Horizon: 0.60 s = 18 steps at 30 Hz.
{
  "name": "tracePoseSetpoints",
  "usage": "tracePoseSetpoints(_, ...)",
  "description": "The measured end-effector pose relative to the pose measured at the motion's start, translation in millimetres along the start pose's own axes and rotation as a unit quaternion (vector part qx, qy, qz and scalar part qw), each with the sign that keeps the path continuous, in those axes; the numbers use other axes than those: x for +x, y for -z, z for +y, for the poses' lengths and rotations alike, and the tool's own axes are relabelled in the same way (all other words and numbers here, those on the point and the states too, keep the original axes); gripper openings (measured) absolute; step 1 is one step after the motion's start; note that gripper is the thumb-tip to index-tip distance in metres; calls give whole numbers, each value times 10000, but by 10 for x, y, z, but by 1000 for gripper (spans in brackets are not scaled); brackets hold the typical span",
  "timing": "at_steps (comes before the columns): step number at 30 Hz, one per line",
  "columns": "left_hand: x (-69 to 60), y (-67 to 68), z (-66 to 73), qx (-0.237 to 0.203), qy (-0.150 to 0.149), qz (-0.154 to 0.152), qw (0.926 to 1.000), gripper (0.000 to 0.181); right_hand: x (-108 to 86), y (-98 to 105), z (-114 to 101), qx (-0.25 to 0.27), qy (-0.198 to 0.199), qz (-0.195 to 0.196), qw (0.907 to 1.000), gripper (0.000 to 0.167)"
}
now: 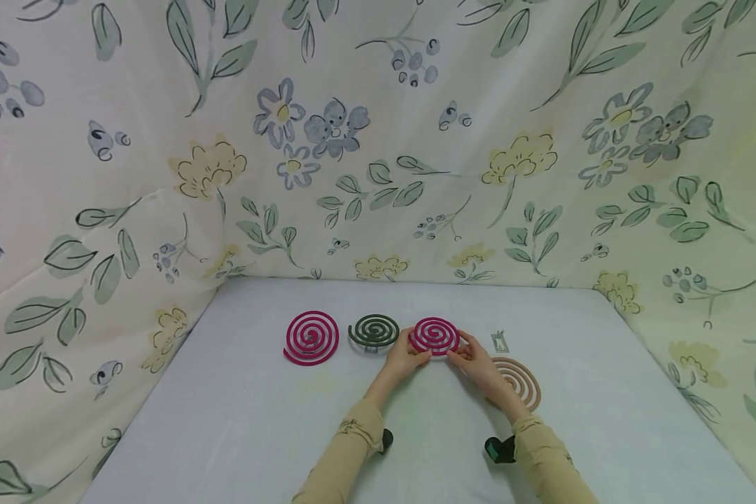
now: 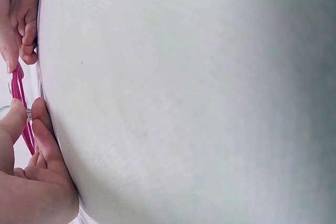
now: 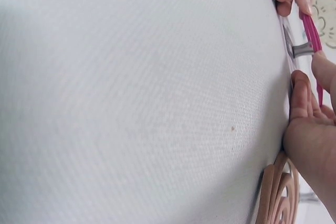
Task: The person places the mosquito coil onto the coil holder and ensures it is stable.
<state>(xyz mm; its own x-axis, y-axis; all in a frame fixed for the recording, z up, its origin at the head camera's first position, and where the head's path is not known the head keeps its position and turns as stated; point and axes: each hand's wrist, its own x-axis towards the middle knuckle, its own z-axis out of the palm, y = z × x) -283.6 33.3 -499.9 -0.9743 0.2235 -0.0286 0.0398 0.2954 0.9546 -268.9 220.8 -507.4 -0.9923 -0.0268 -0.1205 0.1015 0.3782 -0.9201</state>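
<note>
Both hands hold a magenta mosquito coil (image 1: pixel 437 334) by its edges, low over the table. The left hand (image 1: pixel 404 357) pinches its left edge, thumb on top. On the opposite edge, the right hand (image 1: pixel 479 362) grips between thumb and fingers. In the right wrist view a small metal stand (image 3: pixel 302 50) shows beneath the coil (image 3: pixel 311 30); whether the coil is fixed on it I cannot tell. The sides of the hands rest low at the table surface.
To the left lie a green coil (image 1: pixel 374 330) on a metal stand and another magenta coil (image 1: pixel 312 337). A brown coil (image 1: pixel 538 392) lies partly behind the right forearm. A loose metal stand (image 1: pixel 500 341) is behind it on the white table (image 1: pixel 239 420).
</note>
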Motion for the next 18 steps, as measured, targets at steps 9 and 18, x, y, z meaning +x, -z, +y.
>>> tracePoseSetpoints(9, -17, 5, 26, 62, 14, 17, 10000, 64, -10, 12, -10, -19, 23, -1, 10000, 66)
tracePoseSetpoints(18, -3, 6, 7, 109, 24, -16, 9999, 65, -29, 19, -18, -29, 70, -91, 9999, 66)
